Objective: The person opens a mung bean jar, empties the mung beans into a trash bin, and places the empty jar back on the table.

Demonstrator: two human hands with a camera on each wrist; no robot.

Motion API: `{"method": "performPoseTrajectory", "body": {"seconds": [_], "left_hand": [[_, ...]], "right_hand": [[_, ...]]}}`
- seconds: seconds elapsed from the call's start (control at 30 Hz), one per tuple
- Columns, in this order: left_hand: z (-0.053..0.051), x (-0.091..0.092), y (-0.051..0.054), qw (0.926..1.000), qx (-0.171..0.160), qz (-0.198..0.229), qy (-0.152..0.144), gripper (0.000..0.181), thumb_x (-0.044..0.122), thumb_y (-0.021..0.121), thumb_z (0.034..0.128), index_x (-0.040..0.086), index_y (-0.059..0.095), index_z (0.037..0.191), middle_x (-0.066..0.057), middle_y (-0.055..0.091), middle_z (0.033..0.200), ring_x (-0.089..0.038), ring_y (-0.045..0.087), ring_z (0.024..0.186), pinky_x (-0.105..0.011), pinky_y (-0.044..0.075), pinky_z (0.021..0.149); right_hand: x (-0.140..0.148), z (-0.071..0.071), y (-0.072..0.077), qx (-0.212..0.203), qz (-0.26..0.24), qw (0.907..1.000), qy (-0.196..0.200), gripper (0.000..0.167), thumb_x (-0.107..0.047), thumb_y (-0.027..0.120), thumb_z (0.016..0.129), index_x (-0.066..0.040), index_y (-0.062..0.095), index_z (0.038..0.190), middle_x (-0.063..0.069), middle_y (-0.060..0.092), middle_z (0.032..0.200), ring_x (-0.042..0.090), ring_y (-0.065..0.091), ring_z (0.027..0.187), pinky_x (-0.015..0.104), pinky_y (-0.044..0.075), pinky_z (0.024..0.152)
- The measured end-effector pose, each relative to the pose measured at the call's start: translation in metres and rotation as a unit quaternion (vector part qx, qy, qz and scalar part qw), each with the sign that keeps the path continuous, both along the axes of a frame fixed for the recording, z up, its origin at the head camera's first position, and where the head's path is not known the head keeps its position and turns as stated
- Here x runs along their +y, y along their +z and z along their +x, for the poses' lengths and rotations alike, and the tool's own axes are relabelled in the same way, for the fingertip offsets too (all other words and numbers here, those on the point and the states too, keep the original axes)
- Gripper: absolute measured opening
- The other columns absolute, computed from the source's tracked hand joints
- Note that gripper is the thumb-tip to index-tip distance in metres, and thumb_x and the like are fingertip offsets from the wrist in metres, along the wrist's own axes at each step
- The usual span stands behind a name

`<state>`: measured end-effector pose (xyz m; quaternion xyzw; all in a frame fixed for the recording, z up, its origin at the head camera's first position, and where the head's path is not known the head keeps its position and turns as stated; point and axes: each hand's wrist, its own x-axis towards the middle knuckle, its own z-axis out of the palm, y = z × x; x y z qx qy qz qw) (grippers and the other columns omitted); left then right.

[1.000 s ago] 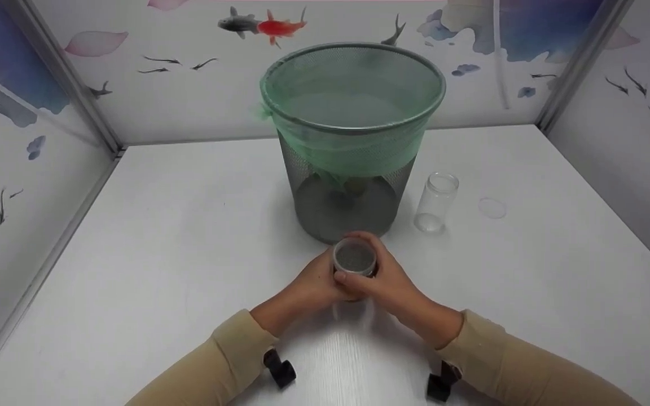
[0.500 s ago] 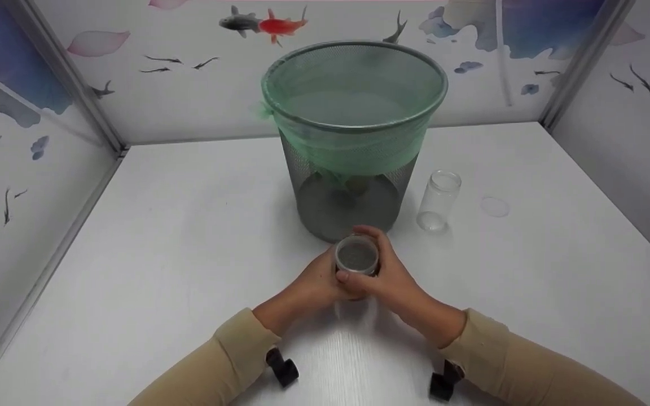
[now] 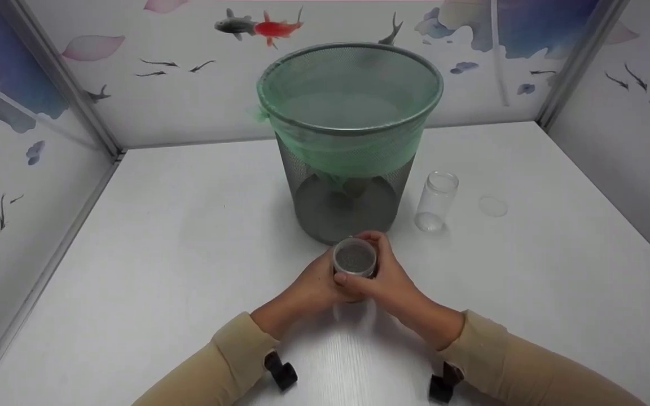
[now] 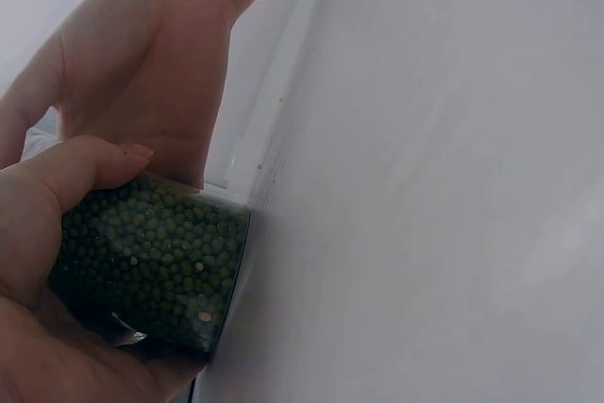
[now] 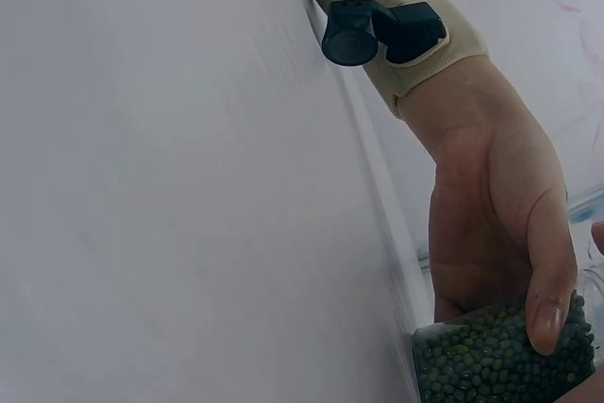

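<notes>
The fingers of my left hand (image 3: 315, 282) and the fingers of my right hand (image 3: 390, 282) are curled round one clear jar (image 3: 354, 258). Lots of little green beans (image 4: 160, 261) are inside it. The jar is upright, and its round top faces up at me. My left thumb (image 5: 550, 299) lies on the side close to me, and my right thumb (image 3: 353, 279) is up by the rim. The jar is just in front of the big mesh bin (image 3: 297, 186), near the white bench (image 3: 189, 242), but I can't tell if it touches. A green bag (image 3: 353, 158) is folded over the top of the bin. Right of the bin stands a tall glass jar (image 3: 437, 202), and beside that a thin round clear thing (image 3: 493, 206) lies flat.
</notes>
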<state>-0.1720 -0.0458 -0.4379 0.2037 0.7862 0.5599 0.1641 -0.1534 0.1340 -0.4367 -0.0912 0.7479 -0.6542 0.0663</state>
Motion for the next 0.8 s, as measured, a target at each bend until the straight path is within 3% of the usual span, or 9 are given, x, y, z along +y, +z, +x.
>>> {"method": "performPoseTrajectory", "body": {"seconds": [0.33, 0.8], "left_hand": [[0.0014, -0.0027, 0.0004, 1.0, 0.0, -0.009, 0.001, 0.09, 0.015, 0.09, 0.0854, 0.013, 0.041, 0.16, -0.004, 0.055, 0.151, -0.021, 0.051, 0.139, -0.045, 0.042, 0.115], [0.0029, -0.0005, 0.0025, 0.9999, 0.0, -0.014, 0.007, 0.085, 0.018, 0.088, 0.0871, 0.015, 0.043, 0.16, -0.002, 0.055, 0.151, -0.02, 0.052, 0.139, -0.044, 0.043, 0.115]], "right_hand": [[-0.0002, -0.0016, 0.0009, -0.001, 0.006, 0.9995, 0.03, 0.082, -0.026, 0.089, 0.087, -0.009, 0.045, 0.154, 0.008, 0.054, 0.15, 0.025, 0.05, 0.138, 0.047, 0.036, 0.115], [0.002, -0.0016, 0.0014, 0.002, -0.007, 0.999, 0.044, 0.077, -0.025, 0.087, 0.088, -0.011, 0.047, 0.153, 0.006, 0.054, 0.15, 0.023, 0.049, 0.138, 0.046, 0.034, 0.117]]}}
